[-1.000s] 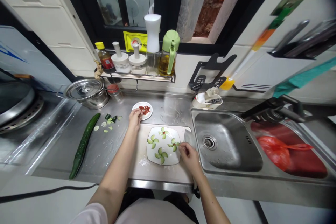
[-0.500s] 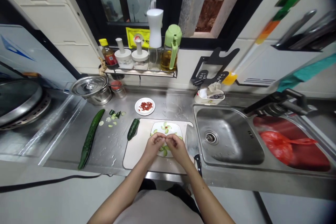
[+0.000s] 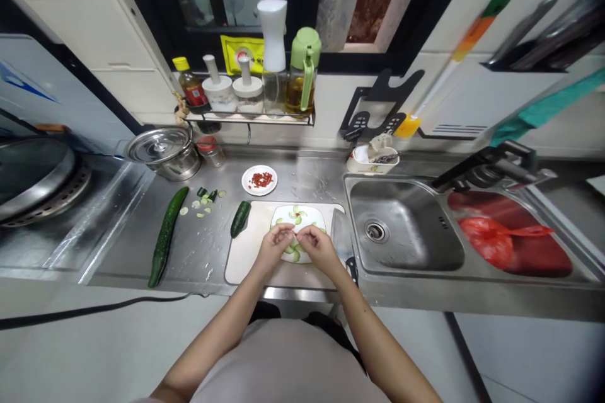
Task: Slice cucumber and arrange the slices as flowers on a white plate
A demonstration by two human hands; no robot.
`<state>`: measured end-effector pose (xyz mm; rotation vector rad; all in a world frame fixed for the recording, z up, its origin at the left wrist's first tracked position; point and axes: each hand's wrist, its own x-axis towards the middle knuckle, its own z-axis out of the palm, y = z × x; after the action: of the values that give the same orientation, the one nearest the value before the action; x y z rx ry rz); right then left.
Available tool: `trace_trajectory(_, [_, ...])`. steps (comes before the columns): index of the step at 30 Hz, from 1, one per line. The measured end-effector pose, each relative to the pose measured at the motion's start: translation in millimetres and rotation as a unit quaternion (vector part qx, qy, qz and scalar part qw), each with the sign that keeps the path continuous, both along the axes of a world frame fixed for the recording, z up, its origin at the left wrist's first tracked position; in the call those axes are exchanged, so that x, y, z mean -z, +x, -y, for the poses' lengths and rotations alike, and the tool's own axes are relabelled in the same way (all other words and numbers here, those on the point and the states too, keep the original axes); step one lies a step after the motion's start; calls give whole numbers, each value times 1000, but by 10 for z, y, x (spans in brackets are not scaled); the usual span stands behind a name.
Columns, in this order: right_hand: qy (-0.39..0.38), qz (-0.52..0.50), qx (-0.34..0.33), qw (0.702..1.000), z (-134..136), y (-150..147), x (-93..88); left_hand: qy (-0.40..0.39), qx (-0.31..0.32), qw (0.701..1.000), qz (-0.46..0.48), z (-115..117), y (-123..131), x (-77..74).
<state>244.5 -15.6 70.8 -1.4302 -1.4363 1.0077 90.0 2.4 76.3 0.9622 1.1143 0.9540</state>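
Observation:
Both hands meet over a white plate (image 3: 309, 213) that lies on a pale cutting board (image 3: 243, 264). Fingers of my left hand (image 3: 275, 244) are pinched together, and so are those of my right hand (image 3: 317, 247); a tiny reddish bit shows between the fingertips, too small to tell which hand grips it. Green cucumber slices (image 3: 296, 214) form small fans on the plate, one with a red centre. A cut cucumber piece (image 3: 241, 219) rests at the board's upper left corner. Behind the board, a small white dish (image 3: 246, 181) holds red bits (image 3: 261, 180).
A knife (image 3: 341, 236) lies along the board's right edge, beside the steel sink (image 3: 406, 227). To the left are a long cucumber (image 3: 167, 233), loose cucumber scraps (image 3: 202, 200) and a lidded pot (image 3: 177, 164). A shelf (image 3: 250, 118) of bottles hangs behind.
The whole view has shifted slightly, so the counter sits higher in the picture. My fingertips have parted a little, and a reddish bit now shows between them.

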Motion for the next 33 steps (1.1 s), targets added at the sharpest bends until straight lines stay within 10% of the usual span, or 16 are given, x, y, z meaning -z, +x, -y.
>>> trace_trajectory(12, [-27, 399, -119, 909, 50, 66, 308, 183, 98, 885, -417, -7, -197, 304])
trace_trajectory(33, [-8, 485, -171, 858, 14, -10, 387, 139, 187, 814, -532, -4, 38, 468])
